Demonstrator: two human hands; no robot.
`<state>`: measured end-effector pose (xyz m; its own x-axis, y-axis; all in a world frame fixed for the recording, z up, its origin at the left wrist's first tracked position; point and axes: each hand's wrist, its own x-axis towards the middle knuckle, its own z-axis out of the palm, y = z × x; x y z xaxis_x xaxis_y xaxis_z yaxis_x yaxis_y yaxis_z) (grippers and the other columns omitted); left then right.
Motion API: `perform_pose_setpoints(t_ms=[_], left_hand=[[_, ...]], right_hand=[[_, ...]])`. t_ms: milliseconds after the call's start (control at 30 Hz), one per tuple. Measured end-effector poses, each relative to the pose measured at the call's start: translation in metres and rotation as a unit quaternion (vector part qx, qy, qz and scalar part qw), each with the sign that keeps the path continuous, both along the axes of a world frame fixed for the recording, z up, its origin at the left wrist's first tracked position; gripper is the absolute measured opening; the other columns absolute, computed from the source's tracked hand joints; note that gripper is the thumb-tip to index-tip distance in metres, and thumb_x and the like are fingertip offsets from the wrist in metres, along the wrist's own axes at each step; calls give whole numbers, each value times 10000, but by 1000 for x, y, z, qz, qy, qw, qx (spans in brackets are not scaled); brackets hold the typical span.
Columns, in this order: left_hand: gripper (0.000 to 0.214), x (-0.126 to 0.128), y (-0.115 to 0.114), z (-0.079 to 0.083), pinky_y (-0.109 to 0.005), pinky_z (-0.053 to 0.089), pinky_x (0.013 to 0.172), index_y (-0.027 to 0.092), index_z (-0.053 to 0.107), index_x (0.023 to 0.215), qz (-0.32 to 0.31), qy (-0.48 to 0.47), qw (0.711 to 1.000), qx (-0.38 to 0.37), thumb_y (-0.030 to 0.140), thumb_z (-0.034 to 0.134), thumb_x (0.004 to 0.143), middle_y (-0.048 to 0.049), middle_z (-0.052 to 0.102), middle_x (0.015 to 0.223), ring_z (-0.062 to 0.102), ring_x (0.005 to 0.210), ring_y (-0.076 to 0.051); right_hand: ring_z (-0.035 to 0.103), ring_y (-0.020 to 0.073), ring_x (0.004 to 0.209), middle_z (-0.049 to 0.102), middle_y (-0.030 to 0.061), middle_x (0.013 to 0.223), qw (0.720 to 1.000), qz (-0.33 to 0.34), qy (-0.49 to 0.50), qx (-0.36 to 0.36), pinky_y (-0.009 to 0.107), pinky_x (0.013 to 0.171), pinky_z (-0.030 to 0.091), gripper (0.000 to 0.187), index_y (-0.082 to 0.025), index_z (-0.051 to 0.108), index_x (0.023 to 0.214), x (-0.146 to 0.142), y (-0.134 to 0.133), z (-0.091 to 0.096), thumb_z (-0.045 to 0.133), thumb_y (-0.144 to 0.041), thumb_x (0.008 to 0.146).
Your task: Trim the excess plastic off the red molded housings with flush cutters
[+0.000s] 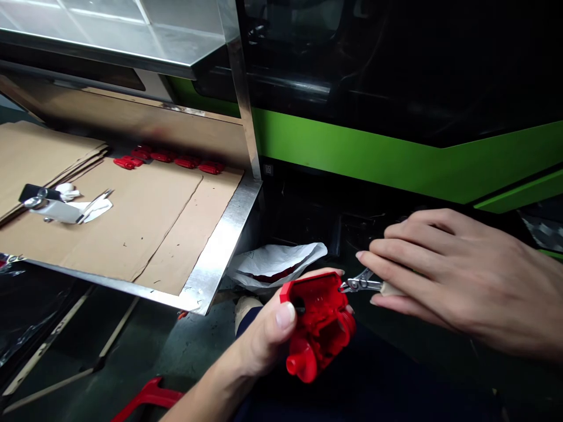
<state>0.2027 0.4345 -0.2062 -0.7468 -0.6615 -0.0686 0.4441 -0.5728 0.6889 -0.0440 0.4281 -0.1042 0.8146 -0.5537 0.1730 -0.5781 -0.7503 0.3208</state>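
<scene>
Red part [320, 325] gripped in left hand [264, 337] fingers; right hand [457, 275] fingers clamp nippers [363, 284] touching it. White bag [277, 264] holds red pieces.

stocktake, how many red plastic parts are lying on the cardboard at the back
5, in a row on the cardboard: at. Some overlap, so more may be hidden.

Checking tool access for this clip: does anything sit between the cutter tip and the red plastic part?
Nothing visible does. The cutters in the right hand already meet the edge of the red part, which the left hand holds.
</scene>
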Motion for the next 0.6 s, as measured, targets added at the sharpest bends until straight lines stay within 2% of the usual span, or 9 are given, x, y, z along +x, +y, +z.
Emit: perform_pose_setpoints(t_ms=[233, 400, 533, 600], left_hand=[[735, 2, 0, 2, -450, 485, 997, 209, 578, 1370, -3, 28, 999, 28, 681, 658, 812, -139, 715, 1149, 654, 1115, -347], [715, 0, 0, 0, -449, 504, 975, 197, 588, 1354, -2, 50, 998, 36, 673, 642, 823, -152, 717, 1138, 675, 1073, -338], [776, -2, 1, -6, -529, 491, 999, 156, 565, 1367, -8, 57, 998, 34, 695, 626, 813, -182, 703, 1152, 660, 1096, -386], [835, -3, 2, -10, -529, 501, 985, 137, 548, 1381, 0, 55, 998, 31, 729, 613, 796, -197, 700, 1146, 666, 1082, -388]], right_hand=[[618, 260, 918, 710, 90, 1023, 1000, -9, 11, -5, 448, 766, 439, 302, -120, 658, 1122, 4, -1, 1, 526, -349, 976], [599, 263, 874, 689, 91, 978, 1000, -7, 26, -6, 455, 741, 431, 269, -116, 674, 1053, 8, 2, 1, 537, -327, 957], [556, 238, 809, 650, 84, 890, 999, -9, 49, -14, 441, 710, 400, 268, -130, 680, 950, 12, 4, 2, 476, -302, 980], [522, 218, 758, 617, 67, 826, 998, 0, 54, -11, 429, 691, 379, 267, -141, 681, 902, 13, 3, 2, 470, -284, 979]])
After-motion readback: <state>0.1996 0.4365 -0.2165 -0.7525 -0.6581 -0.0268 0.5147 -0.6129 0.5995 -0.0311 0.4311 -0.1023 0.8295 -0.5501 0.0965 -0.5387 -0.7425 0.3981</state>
